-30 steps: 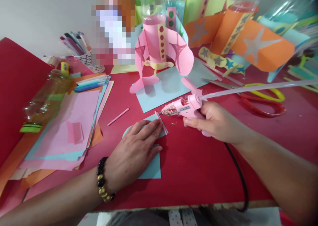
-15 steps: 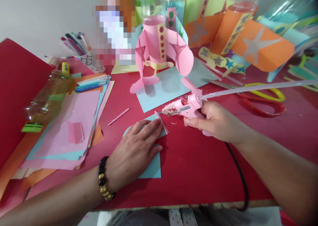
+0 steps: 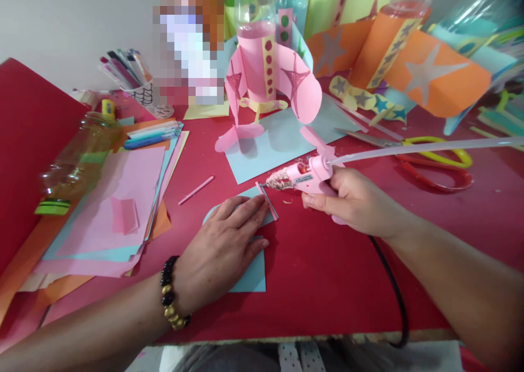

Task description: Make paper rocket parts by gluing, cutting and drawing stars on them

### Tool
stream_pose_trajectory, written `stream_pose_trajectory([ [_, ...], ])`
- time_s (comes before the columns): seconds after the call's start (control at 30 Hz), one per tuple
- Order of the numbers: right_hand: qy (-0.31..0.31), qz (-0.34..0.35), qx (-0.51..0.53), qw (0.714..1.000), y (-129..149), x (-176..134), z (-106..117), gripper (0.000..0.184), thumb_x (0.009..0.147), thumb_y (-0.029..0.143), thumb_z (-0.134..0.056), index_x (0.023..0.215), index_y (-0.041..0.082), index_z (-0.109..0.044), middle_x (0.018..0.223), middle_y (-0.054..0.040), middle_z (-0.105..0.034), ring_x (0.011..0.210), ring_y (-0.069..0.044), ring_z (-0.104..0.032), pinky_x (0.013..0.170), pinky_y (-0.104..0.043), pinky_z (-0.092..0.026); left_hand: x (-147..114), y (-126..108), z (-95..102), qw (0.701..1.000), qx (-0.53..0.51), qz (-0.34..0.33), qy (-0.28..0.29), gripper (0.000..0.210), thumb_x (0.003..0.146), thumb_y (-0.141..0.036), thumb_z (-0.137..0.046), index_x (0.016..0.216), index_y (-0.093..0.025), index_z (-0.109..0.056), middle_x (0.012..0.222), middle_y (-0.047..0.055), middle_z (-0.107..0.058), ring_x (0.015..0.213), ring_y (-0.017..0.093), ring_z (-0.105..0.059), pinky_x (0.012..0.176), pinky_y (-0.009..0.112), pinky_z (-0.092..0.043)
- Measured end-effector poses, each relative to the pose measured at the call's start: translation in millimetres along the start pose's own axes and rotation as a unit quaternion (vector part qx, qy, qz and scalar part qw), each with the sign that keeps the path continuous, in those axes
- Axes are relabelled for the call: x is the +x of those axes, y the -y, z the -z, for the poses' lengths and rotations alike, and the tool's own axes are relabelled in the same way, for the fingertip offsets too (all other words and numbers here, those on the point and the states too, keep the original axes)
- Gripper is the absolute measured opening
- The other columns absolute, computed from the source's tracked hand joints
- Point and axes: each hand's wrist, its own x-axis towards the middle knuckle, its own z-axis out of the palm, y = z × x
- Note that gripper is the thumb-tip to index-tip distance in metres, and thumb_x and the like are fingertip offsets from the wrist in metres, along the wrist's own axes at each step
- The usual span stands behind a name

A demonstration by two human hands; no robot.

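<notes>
Head view — left hand lies palm-down on blue paper.

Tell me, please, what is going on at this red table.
A person is working with a pink glue gun, held in the right hand. Its nozzle is at or very near the far end of a thin pink stick along the edge of some blue paper. The left hand rests flat on the paper, fingertips by the stick. A second pink stick lies apart, to the left. Beyond stands a pink paper-wrapped bottle.
</notes>
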Motion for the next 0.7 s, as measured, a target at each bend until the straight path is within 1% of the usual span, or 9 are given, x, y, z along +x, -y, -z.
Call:
stream_pose_trajectory([
  [0.1, 0.004, 0.002, -0.023, 1.000, 2.1, 0.7, 0.5, 0.018, 0.084, 0.038, -0.062, 0.083, 0.020, -0.065, 0.059, 0.0005, -0.055, 0.058, -0.017, -0.056, 0.055, -0.028, -0.049, -0.8, 0.1, 0.1, 1.000, 0.001, -0.003, -0.005, 0.051, 0.096, -0.036, -0.047, 0.144, -0.019, -0.042, 0.146, 0.007, -0.046, 0.131, 0.028, -0.040, 0.109, 0.046, -0.040],
  [0.27, 0.000, 0.003, -0.035, 0.999, 3.6, 1.1, -1.1, 0.019, 0.085, 0.037, -0.061, 0.080, 0.019, -0.064, 0.059, 0.0007, -0.055, 0.057, -0.015, -0.054, 0.053, -0.027, -0.047, -0.9, 0.1, 0.5, 1.000, 0.002, -0.007, -0.006, 0.051, 0.096, -0.036, -0.048, 0.143, -0.018, -0.043, 0.145, 0.008, -0.047, 0.131, 0.028, -0.040, 0.111, 0.046, -0.039],
  [0.4, -0.007, 0.008, -0.030, 1.000, 3.4, 0.8, -2.3, 0.016, 0.085, 0.036, -0.060, 0.087, 0.020, -0.065, 0.064, 0.0008, -0.057, 0.058, -0.014, -0.054, 0.054, -0.027, -0.046, -0.3, -0.3, 1.0, 1.000, 0.007, -0.008, -0.003, 0.051, 0.096, -0.036, -0.047, 0.143, -0.017, -0.043, 0.145, 0.007, -0.047, 0.131, 0.028, -0.040, 0.110, 0.046, -0.040],
  [0.53, 0.004, -0.007, -0.031, 0.999, 5.2, 0.4, -1.7, 0.017, 0.086, 0.036, -0.060, 0.085, 0.019, -0.064, 0.059, 0.0021, -0.054, 0.053, -0.013, -0.050, 0.051, -0.026, -0.043, 0.5, -0.5, 1.4, 1.000, 0.015, -0.012, -0.004, 0.051, 0.097, -0.036, -0.046, 0.143, -0.015, -0.043, 0.145, 0.007, -0.048, 0.130, 0.028, -0.040, 0.110, 0.046, -0.040],
  [0.7, -0.001, -0.010, -0.024, 1.000, 7.1, 0.8, -1.5, 0.019, 0.084, 0.037, -0.061, 0.081, 0.019, -0.061, 0.054, 0.0032, -0.049, 0.052, -0.014, -0.050, 0.049, -0.026, -0.042, 0.7, -0.6, 1.8, 1.000, 0.010, -0.017, -0.008, 0.050, 0.097, -0.036, -0.047, 0.143, -0.016, -0.044, 0.144, 0.008, -0.049, 0.129, 0.029, -0.041, 0.109, 0.047, -0.041],
])
